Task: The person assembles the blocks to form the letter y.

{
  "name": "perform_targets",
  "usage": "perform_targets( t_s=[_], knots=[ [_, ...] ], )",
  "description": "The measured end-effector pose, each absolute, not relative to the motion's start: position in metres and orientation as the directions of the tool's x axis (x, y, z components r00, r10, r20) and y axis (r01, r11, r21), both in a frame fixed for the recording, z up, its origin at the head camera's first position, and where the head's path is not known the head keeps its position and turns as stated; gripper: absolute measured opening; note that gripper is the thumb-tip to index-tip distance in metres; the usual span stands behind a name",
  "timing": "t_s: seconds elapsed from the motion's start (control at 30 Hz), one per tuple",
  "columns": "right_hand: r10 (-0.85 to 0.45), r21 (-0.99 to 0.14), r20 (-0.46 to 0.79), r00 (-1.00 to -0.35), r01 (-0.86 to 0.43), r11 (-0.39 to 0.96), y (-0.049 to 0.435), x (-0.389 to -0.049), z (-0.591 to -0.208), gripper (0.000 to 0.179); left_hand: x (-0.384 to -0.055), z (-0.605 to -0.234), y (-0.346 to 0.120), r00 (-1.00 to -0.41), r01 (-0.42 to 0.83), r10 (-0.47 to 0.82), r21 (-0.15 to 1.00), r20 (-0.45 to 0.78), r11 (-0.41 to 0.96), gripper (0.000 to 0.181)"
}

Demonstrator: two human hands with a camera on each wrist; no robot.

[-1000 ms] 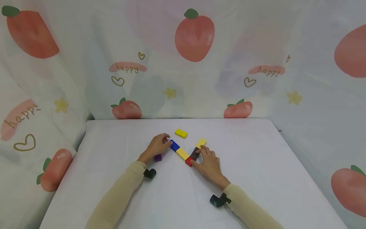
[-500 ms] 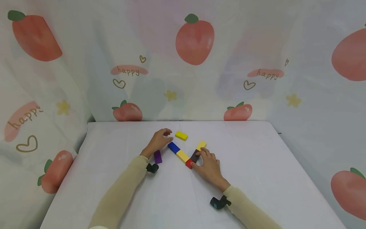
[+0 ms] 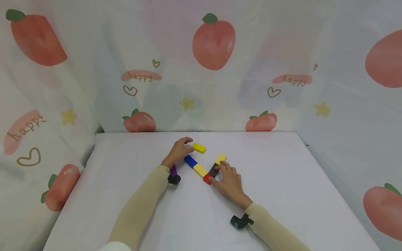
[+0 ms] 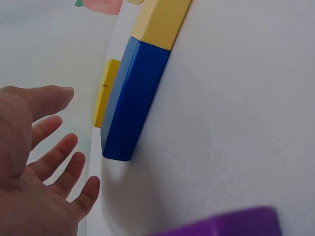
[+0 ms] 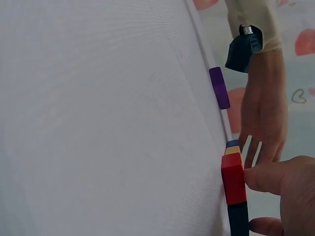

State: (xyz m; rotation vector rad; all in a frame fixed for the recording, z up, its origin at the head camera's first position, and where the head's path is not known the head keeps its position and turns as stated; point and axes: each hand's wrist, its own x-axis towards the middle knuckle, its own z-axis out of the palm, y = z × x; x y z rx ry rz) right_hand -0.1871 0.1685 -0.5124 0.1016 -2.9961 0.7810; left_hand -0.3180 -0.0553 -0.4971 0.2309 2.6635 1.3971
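Observation:
Several wooden blocks form a V on the white table: a blue block [image 3: 190,161], a pale yellow block [image 3: 200,170], a red block [image 3: 207,179], a dark block [image 3: 214,169] and another pale yellow block [image 3: 221,158]. My right hand [image 3: 230,181] touches the red block with its thumb and the dark block with a finger, both from one side. Beside the left end of a loose bright yellow block [image 3: 199,147] is my left hand [image 3: 179,152], thumb and fingers spread apart. In the left wrist view that hand [image 4: 39,162] holds nothing.
A purple block [image 3: 173,170] lies under the left wrist, partly hidden by the black wrist camera [image 3: 174,179]. Behind the table's far edge hangs a curtain [image 3: 226,94] printed with fruit.
My left hand has moved away from the blue block, rightward and farther back, to the bright yellow block. The right hand has stayed at the red and dark blocks.

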Motion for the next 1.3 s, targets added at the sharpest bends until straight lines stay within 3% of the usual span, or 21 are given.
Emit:
perform_targets(
  t_s=[0.6,0.97,1.3],
  knots=[
    [-0.051,-0.479,0.066,-0.997,-0.077,0.874,0.169,-0.188,-0.515,0.046,-0.334,-0.502,-0.035,-0.972,0.049,0.209,0.781,-0.106,0.622,0.055],
    [-0.04,-0.481,0.065,-0.997,-0.067,0.874,0.169,-0.188,-0.515,0.045,-0.334,-0.504,-0.03,-0.969,-0.004,0.175,0.722,-0.173,0.692,0.047],
    [-0.035,-0.478,0.069,-0.997,-0.064,0.876,0.17,-0.187,-0.515,0.045,-0.332,-0.504,-0.027,-0.963,0.123,0.241,0.599,-0.12,0.791,0.038]
  ],
)
